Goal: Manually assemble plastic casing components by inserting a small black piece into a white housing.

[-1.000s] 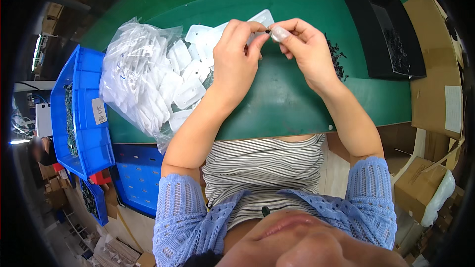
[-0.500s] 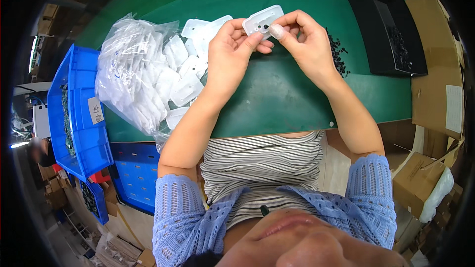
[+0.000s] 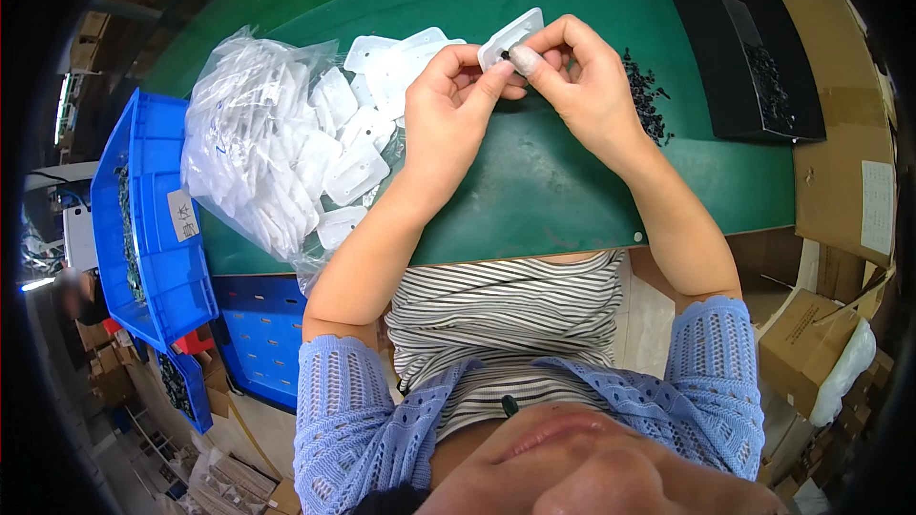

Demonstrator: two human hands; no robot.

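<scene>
Both hands meet over the green table around a white plastic cover (image 3: 515, 30), which is tilted up on edge. My left hand (image 3: 458, 95) grips its near left side between thumb and fingers. My right hand (image 3: 584, 81) is closed at the cover's right side, its thumb, wrapped in something pale, pressed near a small black part (image 3: 505, 55) at the cover's inner face. The fingers partly hide that part, so how deep it sits cannot be seen. To the left, loose white covers (image 3: 355, 172) lie beside a clear plastic bag (image 3: 253, 143) full of them.
Small black parts (image 3: 645, 100) lie scattered right of my right hand. Beyond them stands a black box (image 3: 701, 33) holding more, next to a cardboard box (image 3: 840, 124). A blue bin (image 3: 172, 267) hangs at the table's left edge.
The white cover has turned from facing me more flatly to a steeper, edge-on tilt. My right thumb has moved slightly left and down, closer to my left thumb.
</scene>
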